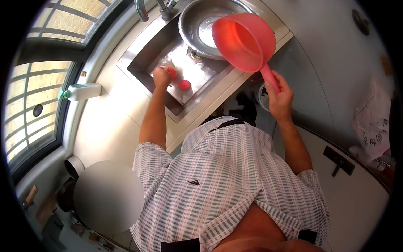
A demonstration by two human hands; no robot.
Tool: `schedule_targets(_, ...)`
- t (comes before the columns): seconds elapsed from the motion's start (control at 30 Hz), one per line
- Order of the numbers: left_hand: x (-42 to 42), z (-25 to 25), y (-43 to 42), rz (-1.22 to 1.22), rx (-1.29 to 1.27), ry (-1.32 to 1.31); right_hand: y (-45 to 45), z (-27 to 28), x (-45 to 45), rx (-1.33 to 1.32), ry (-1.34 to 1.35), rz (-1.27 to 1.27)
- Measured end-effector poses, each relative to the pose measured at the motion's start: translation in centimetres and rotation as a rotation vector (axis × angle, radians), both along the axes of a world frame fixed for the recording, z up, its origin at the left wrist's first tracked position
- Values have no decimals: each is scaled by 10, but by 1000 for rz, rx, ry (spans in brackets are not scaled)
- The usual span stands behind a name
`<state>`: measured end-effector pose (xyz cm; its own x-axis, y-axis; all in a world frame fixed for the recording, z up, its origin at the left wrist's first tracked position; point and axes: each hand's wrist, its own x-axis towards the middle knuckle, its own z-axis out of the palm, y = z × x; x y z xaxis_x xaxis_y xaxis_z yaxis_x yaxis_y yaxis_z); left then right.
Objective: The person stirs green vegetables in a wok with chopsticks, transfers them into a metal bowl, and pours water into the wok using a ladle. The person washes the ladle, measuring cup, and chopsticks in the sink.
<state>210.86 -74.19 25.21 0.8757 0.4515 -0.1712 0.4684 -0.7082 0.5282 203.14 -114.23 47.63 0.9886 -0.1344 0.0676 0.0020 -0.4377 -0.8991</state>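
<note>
My right hand (280, 96) grips the handle of a pink-red plastic dipper (268, 42), its bowl tilted beside and partly over a round metal basin (191, 27). My left hand (161, 77) is low over the metal sink (138, 63), fingers closed at a small red object (171, 73). Just beyond that hand is something clear, too blurred to make out. A round red piece, like a lid (184, 85), lies in the sink to the right of my left hand. The drain (195, 55) shows near the basin.
A faucet (142, 11) stands at the sink's far edge. A white bottle with a green cap (84, 91) lies by the barred window. A white bucket (263, 98) is below the counter edge (205, 107). A plastic bag (371, 122) hangs at the right.
</note>
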Motion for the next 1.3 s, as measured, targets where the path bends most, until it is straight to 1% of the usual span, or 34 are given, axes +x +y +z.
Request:
schedule_targets(0.03, -1, -3, -2, -27, 18, -3, -1, -1, 0, -8, -12, -2)
schedule_targets(0.07, -1, 9, -4, -107, -36, 78, -2, -2, -1, -17, -24, -6)
schedule_targets(0.2, 4, 9, 5, -115, 23, 43, -10, -8, -6, -14, -62, -9)
schedule_targets(0.3, 3, 7, -4, -186, 65, 20, -11, -5, -8, -8, -5, -46)
schedule_targets(0.37, 0, 17, -6, -134, -24, 96, -9, -3, -9, 41, 0, -52)
schedule_targets(0.43, 2, -1, 4, -115, 37, 43, -10, -5, -10, 42, -10, -56)
schedule_targets(0.5, -4, -3, -3, -156, 26, 29, -12, -7, -12, -5, -21, -50)
schedule_targets(0.63, -8, -12, -7, -193, 13, -67, -13, -4, -13, 39, -9, -56)
schedule_targets(0.67, -7, -12, -4, -135, 4, -28, -14, -5, -12, 30, -17, -55)
schedule_targets(0.77, -14, -13, -10, -151, -12, 26, -17, -9, -16, 17, -34, -40)
schedule_targets(0.8, -19, -8, -15, -188, -15, -29, -19, -9, -13, 13, -50, -41)
schedule_targets(0.9, -17, -7, -9, -113, -24, -28, -18, -4, -14, 25, -16, -51)
schedule_targets(0.93, -18, -6, -6, -134, 13, -9, -19, -4, -16, 39, -11, -52)
schedule_targets(1.0, -23, -8, -9, -149, 10, -11, -20, -5, -15, 69, -11, -54)
schedule_targets(1.07, -25, -3, -12, -170, -1, -24, -22, -7, -13, 23, -28, -44)
schedule_targets(1.17, -17, 9, -2, -157, -25, 67, -20, -2, -11, 13, -18, -45)
schedule_targets(1.2, -18, 1, 0, -210, 38, -6, -19, 1, -13, 20, -5, -41)
schedule_targets(1.3, -21, -3, -4, -243, 36, -3, -21, -2, -12, 40, 23, -56)
